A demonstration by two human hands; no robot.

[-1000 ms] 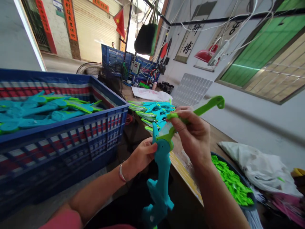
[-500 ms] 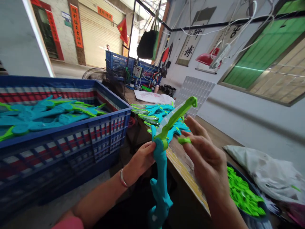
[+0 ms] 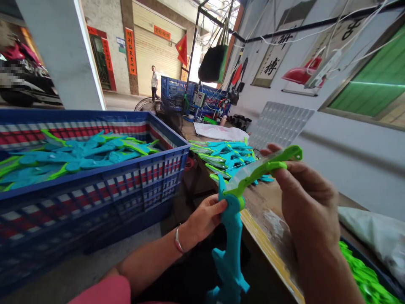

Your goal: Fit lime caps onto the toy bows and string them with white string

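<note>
My left hand [image 3: 204, 219] is closed around the top of a long blue plastic handle [image 3: 232, 230], just below its joint. From that joint a green plastic arm [image 3: 251, 177] slants up to the right, with a clear sheet-like strip [image 3: 242, 175] along its upper side. A small green plastic piece [image 3: 278, 165] is pinched between the thumb and fingers of my right hand [image 3: 311, 202]. It lies against the green arm near the far end, and I cannot tell whether it is fitted on. Some right fingertips are hidden behind the arm.
A blue crate [image 3: 152, 169] of blue-and-green pieces stands at the left. More such pieces [image 3: 224, 154] are heaped on the bench [image 3: 272, 219]. A tub of small green parts [image 3: 363, 270] is at lower right. Beyond, a person [image 3: 154, 82] stands near a fan [image 3: 147, 104].
My right hand has brought the small green piece up against the green arm, and its fingers have closed in there. The view has shifted left, showing more of the crate.
</note>
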